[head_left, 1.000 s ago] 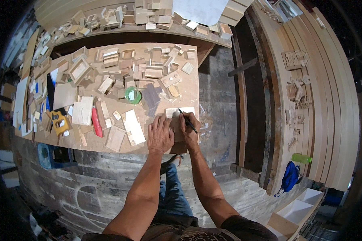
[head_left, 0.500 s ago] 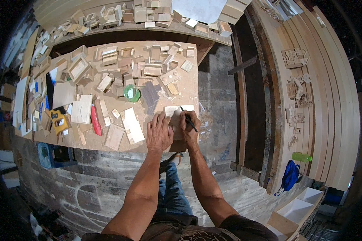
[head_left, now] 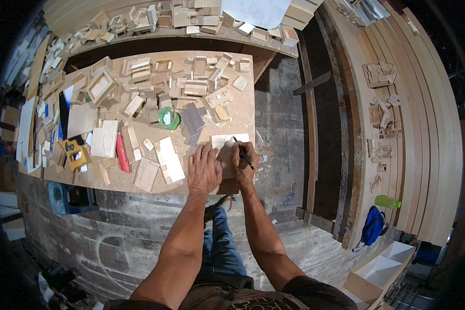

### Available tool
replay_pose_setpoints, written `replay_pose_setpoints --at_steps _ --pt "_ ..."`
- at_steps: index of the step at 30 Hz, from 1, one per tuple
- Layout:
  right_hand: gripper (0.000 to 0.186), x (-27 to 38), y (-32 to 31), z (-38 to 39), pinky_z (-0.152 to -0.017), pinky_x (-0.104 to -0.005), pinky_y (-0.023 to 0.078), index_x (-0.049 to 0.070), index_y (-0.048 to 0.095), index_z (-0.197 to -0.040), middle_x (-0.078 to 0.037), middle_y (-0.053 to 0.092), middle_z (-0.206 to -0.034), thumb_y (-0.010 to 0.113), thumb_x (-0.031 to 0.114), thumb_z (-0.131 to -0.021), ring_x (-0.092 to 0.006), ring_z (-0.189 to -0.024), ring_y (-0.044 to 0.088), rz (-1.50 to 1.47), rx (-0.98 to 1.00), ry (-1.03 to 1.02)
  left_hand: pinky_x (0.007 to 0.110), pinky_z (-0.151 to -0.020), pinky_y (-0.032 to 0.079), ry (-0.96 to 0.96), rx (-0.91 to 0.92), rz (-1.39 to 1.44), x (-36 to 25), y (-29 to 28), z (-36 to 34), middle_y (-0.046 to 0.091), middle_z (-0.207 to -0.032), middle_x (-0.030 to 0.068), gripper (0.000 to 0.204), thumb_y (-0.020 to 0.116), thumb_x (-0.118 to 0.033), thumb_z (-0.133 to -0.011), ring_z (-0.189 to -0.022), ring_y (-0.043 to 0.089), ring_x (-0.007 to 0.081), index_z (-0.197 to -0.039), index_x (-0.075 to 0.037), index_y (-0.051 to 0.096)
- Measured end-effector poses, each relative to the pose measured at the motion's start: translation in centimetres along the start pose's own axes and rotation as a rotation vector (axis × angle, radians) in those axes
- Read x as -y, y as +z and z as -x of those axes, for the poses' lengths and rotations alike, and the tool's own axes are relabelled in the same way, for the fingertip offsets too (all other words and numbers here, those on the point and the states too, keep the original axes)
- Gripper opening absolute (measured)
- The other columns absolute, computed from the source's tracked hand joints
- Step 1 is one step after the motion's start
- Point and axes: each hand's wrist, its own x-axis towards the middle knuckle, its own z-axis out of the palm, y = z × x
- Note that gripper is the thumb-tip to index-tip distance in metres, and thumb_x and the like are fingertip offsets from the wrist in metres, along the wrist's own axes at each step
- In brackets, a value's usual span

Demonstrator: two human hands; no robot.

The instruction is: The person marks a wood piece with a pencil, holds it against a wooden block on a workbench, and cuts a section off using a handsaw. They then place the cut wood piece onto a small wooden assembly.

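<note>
Pencil [head_left: 248,160], one; hands [head_left: 204,169], two, the right gripping.

Well-lit tabletop [head_left: 244,118] inside a black fisheye vignette.
Light, seemingly from overhead, whitens the pale board [head_left: 170,163] at nine o'clock; shadow fills the gap [head_left: 134,49] at eleven. Planks [head_left: 418,129] bow at three, detail dissolves into murk at eight, and the middle looks fairly sharp.

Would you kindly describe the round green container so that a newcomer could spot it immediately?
On the worktable, look beyond and left of the person's left hand, beside the dark grey slab. The green container is round, unlike the angular wooden pieces around it.
</note>
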Motion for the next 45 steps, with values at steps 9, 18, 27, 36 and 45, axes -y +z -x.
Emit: replay_pose_setpoints --at_steps 9,18,27,36,45 --pt "0.017 0.1 -0.6 0.1 -0.058 -0.0222 0.043 -0.002 0.061 -0.095 -0.001 0.061 -0.074 0.067 0.013 -0.101 -0.0042 -0.067 0.052 -0.088 0.026 0.03 0.048 -0.109 0.033 -0.006 0.007 0.003 -0.2 -0.1 0.0 0.045 -0.147 0.0129 0.043 0.06 -0.018 -0.09 -0.14 0.038 0.031 -0.131 -0.005 0.055" --pt "0.021 0.2 -0.5 0.3 -0.058 -0.0233 0.042 -0.003 0.061 -0.094 -0.001 0.06 -0.074 0.068 0.015 -0.1 -0.0056 -0.067 0.051 -0.032 -0.013 0.036 0.048 -0.109 0.034 -0.006 0.017 0.011 -0.1 -0.3 -0.1 0.045 -0.147 0.0127 0.043 0.059 -0.018 -0.09 -0.14 0.039 0.0309 -0.131 -0.005 0.055" --pt "0.025 1.8 -0.1 0.4 -0.046 -0.0226 0.032 0.003 0.049 -0.078 0.003 0.052 -0.065 0.064 0.006 -0.098 -0.0025 -0.055 0.042 -0.027 -0.095 -0.06 0.047 -0.108 0.034 -0.001 0.007 0.012 0.0 -0.2 -0.1 0.045 -0.148 0.0131 0.043 0.06 -0.018 -0.091 -0.14 0.038 0.0312 -0.131 -0.005 0.056" --pt "0.026 2.2 -0.1 0.5 -0.042 -0.0224 0.029 0.004 0.046 -0.077 0.001 0.048 -0.06 0.056 0.002 -0.102 -0.0027 -0.049 0.039 -0.011 -0.084 -0.133 0.047 -0.108 0.034 0.0 0.009 -0.004 -0.1 -0.1 0.0 0.045 -0.147 0.0133 0.044 0.061 -0.017 -0.091 -0.141 0.038 0.0311 -0.132 -0.005 0.054" --pt "0.025 2.5 -0.2 0.6 -0.042 -0.0221 0.032 0.004 0.043 -0.076 0.0 0.049 -0.058 0.056 -0.004 -0.096 -0.004 -0.049 0.041 0.055 -0.083 -0.243 0.048 -0.108 0.034 -0.009 0.021 0.007 -0.2 -0.5 -0.1 0.046 -0.148 0.0143 0.044 0.061 -0.017 -0.09 -0.141 0.038 0.0323 -0.132 -0.005 0.054"
